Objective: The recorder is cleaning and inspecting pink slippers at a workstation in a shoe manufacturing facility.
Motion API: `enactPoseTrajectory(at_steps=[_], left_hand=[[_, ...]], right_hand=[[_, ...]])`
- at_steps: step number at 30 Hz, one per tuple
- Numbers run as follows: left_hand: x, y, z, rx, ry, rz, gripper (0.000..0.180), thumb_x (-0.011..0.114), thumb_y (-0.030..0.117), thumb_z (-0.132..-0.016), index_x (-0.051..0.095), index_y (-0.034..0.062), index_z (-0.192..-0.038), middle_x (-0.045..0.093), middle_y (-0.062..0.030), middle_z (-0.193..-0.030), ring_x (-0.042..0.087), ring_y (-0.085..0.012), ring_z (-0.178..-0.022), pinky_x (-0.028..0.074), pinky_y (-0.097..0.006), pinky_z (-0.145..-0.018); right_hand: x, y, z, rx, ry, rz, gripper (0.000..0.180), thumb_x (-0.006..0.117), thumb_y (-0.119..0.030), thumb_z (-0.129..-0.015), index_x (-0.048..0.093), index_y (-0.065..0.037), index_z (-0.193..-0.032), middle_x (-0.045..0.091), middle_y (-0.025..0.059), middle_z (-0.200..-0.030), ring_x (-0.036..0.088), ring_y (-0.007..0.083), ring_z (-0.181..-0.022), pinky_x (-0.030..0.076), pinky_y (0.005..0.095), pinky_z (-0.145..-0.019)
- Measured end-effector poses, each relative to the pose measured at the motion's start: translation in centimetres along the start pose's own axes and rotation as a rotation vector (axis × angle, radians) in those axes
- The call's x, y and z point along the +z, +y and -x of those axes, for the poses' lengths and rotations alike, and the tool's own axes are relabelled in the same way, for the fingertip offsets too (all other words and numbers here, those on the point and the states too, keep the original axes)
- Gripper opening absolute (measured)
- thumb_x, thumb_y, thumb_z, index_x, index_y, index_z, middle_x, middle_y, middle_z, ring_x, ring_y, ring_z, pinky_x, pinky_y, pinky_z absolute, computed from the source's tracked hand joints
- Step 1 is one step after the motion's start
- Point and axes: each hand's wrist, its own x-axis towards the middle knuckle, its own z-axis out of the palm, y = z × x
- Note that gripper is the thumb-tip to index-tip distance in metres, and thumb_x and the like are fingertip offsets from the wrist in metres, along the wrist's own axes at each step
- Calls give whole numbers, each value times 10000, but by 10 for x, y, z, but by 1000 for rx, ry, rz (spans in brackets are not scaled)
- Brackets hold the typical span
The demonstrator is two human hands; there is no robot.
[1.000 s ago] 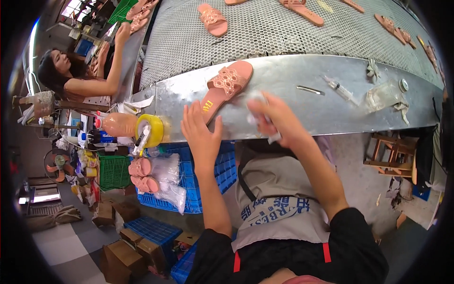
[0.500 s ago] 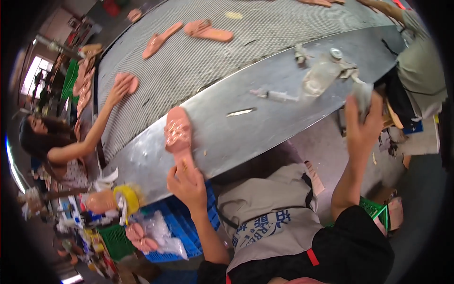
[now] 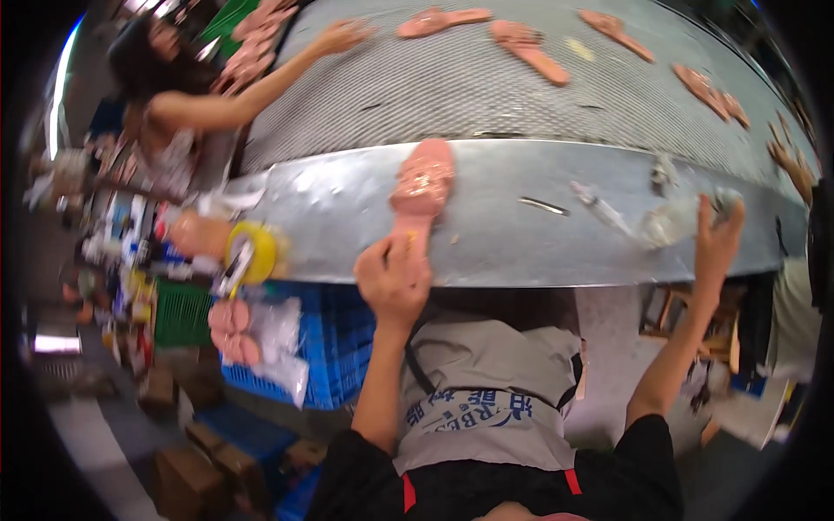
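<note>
My left hand (image 3: pixel 393 278) grips the heel end of a pink sandal (image 3: pixel 423 187), which lies on the metal table (image 3: pixel 495 252), toe away from me. My right hand (image 3: pixel 719 233) is out by the clear bottle (image 3: pixel 667 227), too blurred to tell if I hold anything. Between them lie a thin metal strip (image 3: pixel 544 206) and a syringe (image 3: pixel 602 210). Beyond, more sandals (image 3: pixel 530 54) rest on a mesh belt (image 3: pixel 426 100), where a co-worker's arm (image 3: pixel 269 91) stretches in from the left.
</note>
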Motion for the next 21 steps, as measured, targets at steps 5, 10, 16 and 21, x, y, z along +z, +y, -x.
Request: enactPoseTrajectory(at_steps=[5,10,16,21], left_hand=[[-4,-2,5,-17,19,-16,472,703,255,-791,669,74,-1225,601,-133,-1192,561,-329,-1094,407,-466,-975],[-7,-6,6,-27,6,-1,495,709,262,-793,648,67,-1243,597,-131,-1195,558,-329,-1095,401,-474,-979],[-15,-6,2,-16,-39,78,685,769,274,-769,515,39,-1360,577,-142,-1233,541,-339,-1141,371,-505,-1038],[-27,-8,17,-179,-112,118,874,839,320,-760,394,24,-1452,564,-132,-1328,510,-319,-1275,242,-544,-1178]], right_hand=[[11,-7,-10,23,8,-209,454,718,-355,-951,521,-22,-1188,579,104,-953,569,224,-768,504,370,-740],[6,10,-16,934,328,-1031,309,640,-275,-988,494,-23,-1092,503,73,-808,437,118,-566,335,223,-432],[31,159,5,907,-145,-2091,137,450,-175,-1022,482,-45,-994,393,32,-714,304,116,-528,275,243,-426],[3,54,5,793,146,-1350,225,592,-234,-998,505,-27,-983,500,61,-767,399,114,-564,315,252,-442]])
